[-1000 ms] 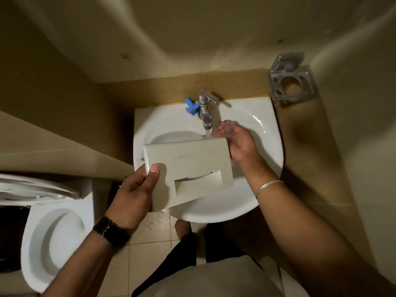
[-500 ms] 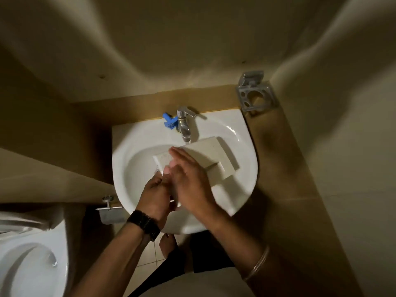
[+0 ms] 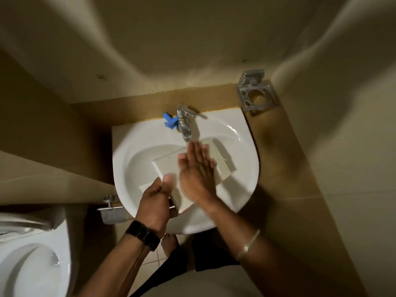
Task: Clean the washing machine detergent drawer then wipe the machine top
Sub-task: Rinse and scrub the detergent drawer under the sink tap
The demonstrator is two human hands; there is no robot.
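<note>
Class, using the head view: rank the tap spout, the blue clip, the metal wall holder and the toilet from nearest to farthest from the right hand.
Measured from the right hand:
1. Tap spout, just beyond the fingertips.
2. Blue clip, left of the tap.
3. Metal wall holder, upper right on the wall.
4. Toilet, far lower left.

It was a small home bathroom: a white wall-hung basin [image 3: 137,159] with a chrome tap [image 3: 184,125], a toilet [image 3: 32,264] beside it, a metal toothbrush holder [image 3: 256,93], tiled floor [image 3: 154,260].
</note>
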